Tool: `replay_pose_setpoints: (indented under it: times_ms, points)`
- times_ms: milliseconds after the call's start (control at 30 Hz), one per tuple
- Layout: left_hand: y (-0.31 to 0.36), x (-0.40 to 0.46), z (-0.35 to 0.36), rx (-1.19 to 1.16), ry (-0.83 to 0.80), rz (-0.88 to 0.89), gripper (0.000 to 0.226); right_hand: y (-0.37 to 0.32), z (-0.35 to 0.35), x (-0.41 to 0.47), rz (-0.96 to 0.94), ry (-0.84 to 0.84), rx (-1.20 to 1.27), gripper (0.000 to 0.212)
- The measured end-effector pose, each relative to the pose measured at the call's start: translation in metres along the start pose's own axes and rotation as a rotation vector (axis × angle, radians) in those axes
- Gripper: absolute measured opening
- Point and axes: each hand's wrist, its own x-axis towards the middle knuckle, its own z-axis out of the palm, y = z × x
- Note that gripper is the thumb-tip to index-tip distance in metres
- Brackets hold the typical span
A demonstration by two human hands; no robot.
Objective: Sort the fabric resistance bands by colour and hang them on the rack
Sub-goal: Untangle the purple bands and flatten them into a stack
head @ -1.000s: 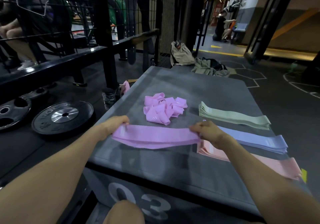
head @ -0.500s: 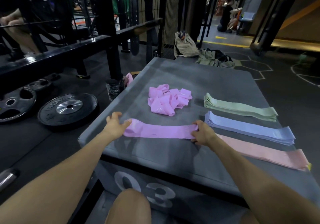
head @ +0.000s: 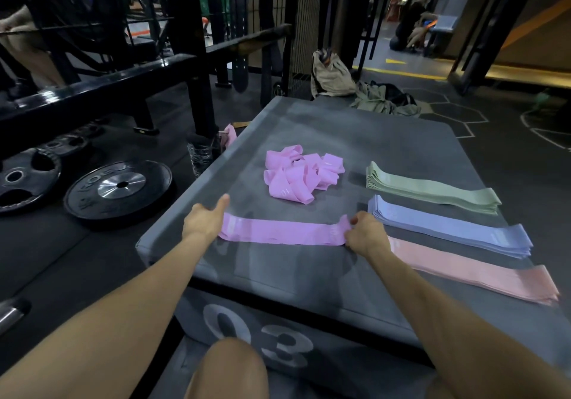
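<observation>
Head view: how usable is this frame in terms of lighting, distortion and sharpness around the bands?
Head view: dim gym light, yet the purple band and the green stack keep distinct colours; wide-angle lens bows the box edges and the rack bars; glare only on the weight plate hub; both hands look sharp, while the far background is soft and murky.

purple band (head: 282,232) flat, near edge | purple heap (head: 301,178) tangled, centre | green stack (head: 432,192), blue stack (head: 448,227), pink stack (head: 472,270) folded, right
</observation>
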Motion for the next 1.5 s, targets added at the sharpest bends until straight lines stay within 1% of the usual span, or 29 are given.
replay_pose_setpoints:
  times_ms: [33, 100, 133, 167, 233, 300, 333, 367, 433, 500, 600, 667, 700, 733, 767, 800, 833, 900, 933, 1067, 1200, 1300, 1367, 1500]
  points:
    - [-0.001, 0.001, 0.000, 0.054, 0.009, 0.009, 0.050, 0.000, 0.000, 0.001, -0.003, -0.009, 0.009, 0.033]
    - [-0.002, -0.001, -0.001, 0.135, 0.027, 0.040, 0.021, 0.000, 0.001, 0.002, 0.010, -0.027, 0.049, 0.032]
    - [-0.002, -0.003, -0.001, 0.130, 0.026, 0.053, 0.010, 0.000, 0.000, 0.002, 0.025, -0.027, 0.078, 0.032]
    - [-0.002, -0.003, -0.001, 0.100, 0.023, 0.073, 0.008, 0.000, -0.001, 0.002, 0.042, -0.031, 0.108, 0.031]
    - [-0.002, -0.002, -0.002, -0.041, 0.035, 0.095, 0.018, -0.002, -0.002, 0.003, 0.064, -0.024, 0.180, 0.024]
    - [-0.001, 0.002, -0.008, -0.221, 0.069, 0.074, 0.024, -0.006, -0.004, 0.003, 0.067, -0.003, 0.237, 0.013]
    - [0.000, 0.005, -0.013, -0.286, 0.083, 0.056, 0.026, -0.009, -0.004, 0.004, 0.073, 0.009, 0.270, 0.014]
    - [0.000, 0.009, -0.017, -0.326, 0.098, 0.043, 0.028, -0.012, -0.004, 0.005, 0.074, 0.017, 0.303, 0.020]
    - [-0.002, 0.015, -0.024, -0.345, 0.113, 0.019, 0.029, -0.015, -0.001, 0.008, 0.085, 0.023, 0.357, 0.027]
    - [-0.007, 0.017, -0.027, -0.312, 0.112, 0.005, 0.031, -0.016, 0.006, 0.009, 0.100, 0.015, 0.366, 0.025]
    - [-0.019, 0.018, -0.025, -0.193, 0.082, -0.005, 0.026, -0.015, 0.016, 0.008, 0.106, -0.023, 0.288, 0.011]
    - [-0.020, 0.017, -0.023, -0.141, 0.085, 0.012, 0.009, -0.013, 0.020, 0.011, 0.111, -0.033, 0.258, 0.020]
    - [-0.019, 0.018, -0.023, -0.114, 0.100, 0.031, 0.011, -0.013, 0.022, 0.013, 0.118, -0.034, 0.260, 0.023]
    - [-0.019, 0.018, -0.023, -0.085, 0.113, 0.042, 0.019, -0.012, 0.023, 0.014, 0.136, -0.030, 0.265, 0.027]
    - [-0.018, 0.019, -0.024, -0.064, 0.123, 0.050, 0.022, -0.012, 0.023, 0.016, 0.150, -0.016, 0.268, 0.031]
    - [-0.019, 0.020, -0.024, -0.064, 0.127, 0.044, 0.017, -0.012, 0.023, 0.017, 0.157, -0.004, 0.260, 0.034]
    - [-0.019, 0.019, -0.025, -0.071, 0.138, 0.047, 0.010, -0.011, 0.024, 0.018, 0.154, 0.008, 0.242, 0.034]
    - [-0.022, 0.020, -0.025, -0.105, 0.176, 0.035, 0.021, -0.011, 0.024, 0.018, 0.127, 0.044, 0.205, 0.029]
    - [-0.024, 0.021, -0.024, -0.129, 0.187, 0.037, 0.023, -0.011, 0.024, 0.018, 0.112, 0.068, 0.195, 0.025]
    - [-0.020, 0.019, -0.023, -0.196, 0.222, 0.117, 0.020, -0.012, 0.022, 0.015, 0.084, 0.125, 0.181, 0.027]
    - [-0.016, 0.019, -0.016, -0.195, 0.214, 0.185, 0.019, -0.009, 0.023, 0.014, 0.077, 0.113, 0.022, 0.024]
    - [-0.021, 0.022, -0.009, -0.131, 0.177, 0.237, 0.016, -0.006, 0.027, 0.013, 0.050, 0.128, -0.077, 0.021]
    - [-0.025, 0.024, -0.007, -0.080, 0.173, 0.290, 0.019, -0.004, 0.031, 0.013, 0.048, 0.144, -0.049, 0.020]
    - [-0.022, 0.018, -0.005, 0.111, 0.255, 0.408, 0.025, -0.003, 0.033, 0.014, 0.015, 0.214, 0.043, 0.019]
